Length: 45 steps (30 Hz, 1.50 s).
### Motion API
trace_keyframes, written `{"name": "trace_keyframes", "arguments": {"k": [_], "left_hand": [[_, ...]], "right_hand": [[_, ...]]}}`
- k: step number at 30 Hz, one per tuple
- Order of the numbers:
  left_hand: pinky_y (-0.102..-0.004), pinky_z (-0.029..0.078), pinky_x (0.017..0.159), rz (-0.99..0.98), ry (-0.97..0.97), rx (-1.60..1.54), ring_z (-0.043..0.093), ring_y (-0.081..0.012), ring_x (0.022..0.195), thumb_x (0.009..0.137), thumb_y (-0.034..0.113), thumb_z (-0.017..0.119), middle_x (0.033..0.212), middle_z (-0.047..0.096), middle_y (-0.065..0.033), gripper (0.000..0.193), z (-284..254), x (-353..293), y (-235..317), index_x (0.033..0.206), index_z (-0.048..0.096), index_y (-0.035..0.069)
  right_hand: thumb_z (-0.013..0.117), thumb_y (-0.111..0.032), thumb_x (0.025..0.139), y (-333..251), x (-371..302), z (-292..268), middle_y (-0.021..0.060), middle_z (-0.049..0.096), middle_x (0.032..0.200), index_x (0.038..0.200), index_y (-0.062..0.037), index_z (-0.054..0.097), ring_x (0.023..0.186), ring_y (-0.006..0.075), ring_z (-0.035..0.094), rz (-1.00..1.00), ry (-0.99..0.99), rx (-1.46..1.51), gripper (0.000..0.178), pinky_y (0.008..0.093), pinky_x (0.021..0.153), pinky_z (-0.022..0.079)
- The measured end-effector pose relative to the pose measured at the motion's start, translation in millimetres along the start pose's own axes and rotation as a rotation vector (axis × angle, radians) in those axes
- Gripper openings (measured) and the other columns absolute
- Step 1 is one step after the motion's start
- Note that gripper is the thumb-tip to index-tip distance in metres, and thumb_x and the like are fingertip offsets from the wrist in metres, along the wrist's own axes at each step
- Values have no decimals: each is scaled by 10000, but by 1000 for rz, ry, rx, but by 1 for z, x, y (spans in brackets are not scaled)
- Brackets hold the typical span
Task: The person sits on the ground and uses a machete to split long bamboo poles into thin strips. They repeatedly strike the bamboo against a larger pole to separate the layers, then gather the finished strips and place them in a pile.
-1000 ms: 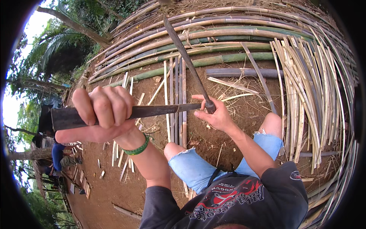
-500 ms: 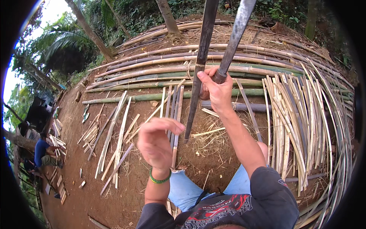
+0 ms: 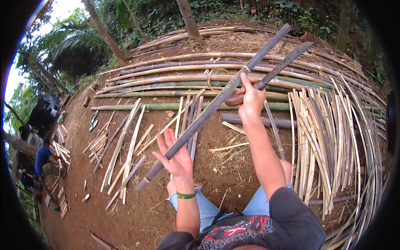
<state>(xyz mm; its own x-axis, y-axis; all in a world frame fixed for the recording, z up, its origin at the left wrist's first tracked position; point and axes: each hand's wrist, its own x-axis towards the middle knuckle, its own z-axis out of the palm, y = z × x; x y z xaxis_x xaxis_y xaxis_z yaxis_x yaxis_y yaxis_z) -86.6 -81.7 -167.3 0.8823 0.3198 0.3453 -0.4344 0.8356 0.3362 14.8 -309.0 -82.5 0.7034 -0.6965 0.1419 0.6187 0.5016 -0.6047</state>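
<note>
My right hand point(image 3: 252, 100) is closed round the wooden handle of a machete point(image 3: 287, 60), whose dark blade slants up and to the right. The thumb of that hand also presses on a long dark bamboo strip point(image 3: 200, 121). That strip runs from the upper right down to the lower left, tilted, with a pale ring near its middle. My left hand point(image 3: 177, 160), palm up and fingers spread, is under the lower part of the strip; whether the palm touches it I cannot tell. A green band circles my left wrist.
Long bamboo poles point(image 3: 166, 79) lie across the ground ahead. At the right is a big pile of split bamboo strips point(image 3: 316, 137); more pale strips point(image 3: 121, 146) lie to the left. A person point(image 3: 43, 158) crouches at far left. Tree trunks point(image 3: 189, 21) stand behind the poles.
The bamboo strip has swung from nearly upright to a slant toward the lower left. The machete has tipped to the right. My left hand has opened, turning palm up under the strip.
</note>
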Motion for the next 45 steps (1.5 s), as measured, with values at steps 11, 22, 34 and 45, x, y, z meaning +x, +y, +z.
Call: {"name": "trace_keyframes", "arguments": {"k": [11,22,34,45], "left_hand": [[-259,357,531,187,-48,227,263,-76,483,1035,520,376,585,291,45,496,69,59,43,712,413,145],[-309,386,783,340,9,499,429,-160,787,993,623,318,808,459,-18,562,45,-2,-43,839,495,112],[-229,371,548,262,26,666,396,-102,547,1012,532,374,636,401,6,402,33,14,-55,952,391,134],[-322,447,743,617,-96,1192,498,-177,818,1063,382,388,907,498,-73,383,40,-1,-63,901,478,47]], "right_hand": [[642,-381,956,49,-123,-188,88,678,769,929,-18,590,433,72,474,638,-170,-803,368,247,382,365],[607,-326,955,20,-238,-171,153,490,548,842,22,613,480,197,471,516,-637,-669,366,375,488,374],[517,-367,992,45,-222,-185,162,542,567,755,29,595,511,234,545,711,-392,-815,468,391,528,420],[520,-351,990,19,-202,-190,226,555,589,797,36,625,584,381,602,546,-445,-862,446,441,569,443]]}}
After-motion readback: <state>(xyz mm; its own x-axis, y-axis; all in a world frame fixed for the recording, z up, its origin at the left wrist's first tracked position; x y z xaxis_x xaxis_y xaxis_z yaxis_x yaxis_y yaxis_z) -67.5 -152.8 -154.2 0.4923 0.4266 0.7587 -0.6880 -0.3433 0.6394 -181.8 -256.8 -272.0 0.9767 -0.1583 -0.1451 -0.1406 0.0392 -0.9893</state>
